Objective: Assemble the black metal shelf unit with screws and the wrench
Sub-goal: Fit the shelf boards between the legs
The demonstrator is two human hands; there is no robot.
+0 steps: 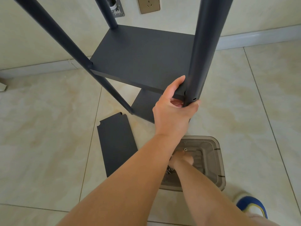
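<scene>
The black metal shelf unit stands on the tiled floor, with a shelf panel [146, 59] set between its round posts. My left hand [174, 108] grips the panel's near right corner where it meets the thick near post [200, 54], thumb on top and fingers curled under. A screw hole shows in that post just above my fingers. A lower panel [145, 105] sits beneath. My right hand [184, 158] reaches down into a clear plastic bin [216, 160] holding loose screws [169, 170]; my left forearm partly hides it, and its grip is unclear. No wrench is visible.
A loose black panel [115, 144] with notched corners lies flat on the floor left of the bin. The wall behind carries a socket [148, 4] and a baseboard [260, 36]. My blue and white shoe [252, 206] is at the lower right.
</scene>
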